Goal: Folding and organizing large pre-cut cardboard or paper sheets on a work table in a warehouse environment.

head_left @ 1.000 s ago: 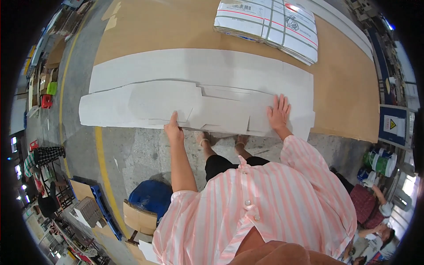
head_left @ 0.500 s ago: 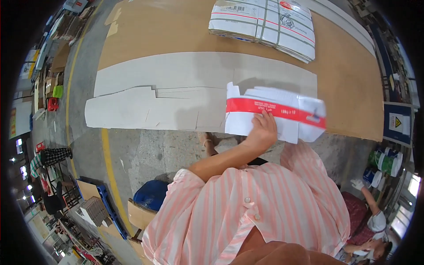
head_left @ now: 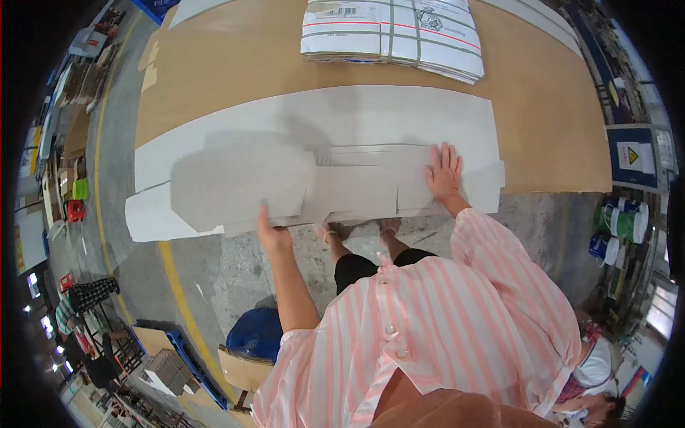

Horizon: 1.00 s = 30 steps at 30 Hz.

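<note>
A grey-faced cardboard carton blank [head_left: 242, 175] lies opened out with its plain side up, its slots and flaps facing the near edge. My left hand [head_left: 275, 234] pinches its near edge, thumb on top and the other fingers hidden underneath. Over on the right, my right hand [head_left: 447, 173] lies flat on the cardboard, fingers stretched out. Under the blank are other pale cardboard sheets [head_left: 399, 107], partly covered by it.
Behind the sheets, a strapped bundle of white folded cartons [head_left: 392, 32] sits on the brown cardboard table covering [head_left: 549, 128]. A blue seat [head_left: 255, 334] stands at the lower left. Other people are at the lower left and lower right.
The folded white carton with a red stripe no longer shows; a grey-side-up blank now lies spread leftward. My left hand moved left to its edge, and my right hand came into sight.
</note>
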### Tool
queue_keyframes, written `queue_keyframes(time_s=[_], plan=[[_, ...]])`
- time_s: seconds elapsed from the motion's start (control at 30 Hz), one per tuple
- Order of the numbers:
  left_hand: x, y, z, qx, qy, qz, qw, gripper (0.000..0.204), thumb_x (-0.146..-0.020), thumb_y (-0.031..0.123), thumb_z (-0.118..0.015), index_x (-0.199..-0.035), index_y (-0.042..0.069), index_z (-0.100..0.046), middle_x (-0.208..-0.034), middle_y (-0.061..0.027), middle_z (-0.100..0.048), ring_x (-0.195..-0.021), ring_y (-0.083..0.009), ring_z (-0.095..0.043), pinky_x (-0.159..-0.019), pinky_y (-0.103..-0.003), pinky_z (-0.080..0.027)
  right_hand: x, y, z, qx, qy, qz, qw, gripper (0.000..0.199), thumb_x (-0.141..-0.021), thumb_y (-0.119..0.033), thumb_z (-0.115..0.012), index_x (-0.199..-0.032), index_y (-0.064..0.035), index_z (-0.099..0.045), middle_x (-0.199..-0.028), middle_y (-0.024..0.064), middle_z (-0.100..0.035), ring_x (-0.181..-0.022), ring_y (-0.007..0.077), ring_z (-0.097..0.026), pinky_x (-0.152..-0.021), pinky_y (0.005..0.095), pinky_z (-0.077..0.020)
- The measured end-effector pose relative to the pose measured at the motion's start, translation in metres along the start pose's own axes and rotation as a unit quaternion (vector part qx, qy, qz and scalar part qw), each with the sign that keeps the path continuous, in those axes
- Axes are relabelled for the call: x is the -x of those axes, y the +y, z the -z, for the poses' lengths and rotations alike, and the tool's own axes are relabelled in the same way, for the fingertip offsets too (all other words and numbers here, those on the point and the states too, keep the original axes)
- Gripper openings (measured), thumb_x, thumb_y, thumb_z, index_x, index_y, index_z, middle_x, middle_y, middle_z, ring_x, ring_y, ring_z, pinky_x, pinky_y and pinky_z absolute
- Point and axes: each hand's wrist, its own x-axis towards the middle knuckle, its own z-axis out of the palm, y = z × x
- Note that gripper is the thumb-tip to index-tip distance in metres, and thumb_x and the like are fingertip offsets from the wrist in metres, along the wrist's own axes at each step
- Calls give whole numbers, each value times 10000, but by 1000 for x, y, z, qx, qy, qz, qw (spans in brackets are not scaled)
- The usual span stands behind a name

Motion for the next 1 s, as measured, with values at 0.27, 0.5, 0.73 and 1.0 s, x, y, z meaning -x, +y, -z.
queue_keyframes(time_s=[0.27, 0.5, 0.73, 1.0], plan=[[-14, -10, 23, -323, -24, -185, 928, 377, -786, 80, -643, -1116, -42, -509, -1059, -103, -564, -878, -196, -571, -771, -310, -453, -100, 48, -1, -4, 48, -132, 990, 454, -816, -349, -489, -1203, -114, -471, -1230, 83, -460, -1115, 289, -409, -879, 467, -337], [-28, -7, 33, -84, 47, 0, 995, 261, -772, 55, -643, -989, -72, -575, -966, -91, -599, -861, -171, -559, -765, -299, -460, -197, 91, 1, 62, -151, -181, 970, 475, -862, -358, -376, -1296, -168, -401, -1347, 28, -378, -1234, 227, -344, -934, 496, -314], [-21, -15, 36, -205, 32, -114, 972, 261, -788, 73, -629, -990, -81, -569, -963, -117, -598, -848, -181, -565, -760, -298, -461, -185, 113, -13, 54, -109, -212, 970, 498, -868, -374, -343, -1317, -160, -375, -1387, 25, -329, -1263, 206, -312, -936, 498, -313], [-29, -26, 48, -290, 9, -145, 946, 304, -807, 77, -609, -1070, -49, -523, -1009, -96, -588, -874, -188, -582, -732, -303, -484, -144, 88, -14, 0, -15, -178, 984, 494, -851, -392, -415, -1274, -137, -408, -1295, 80, -408, -1198, 277, -368, -939, 467, -322]])
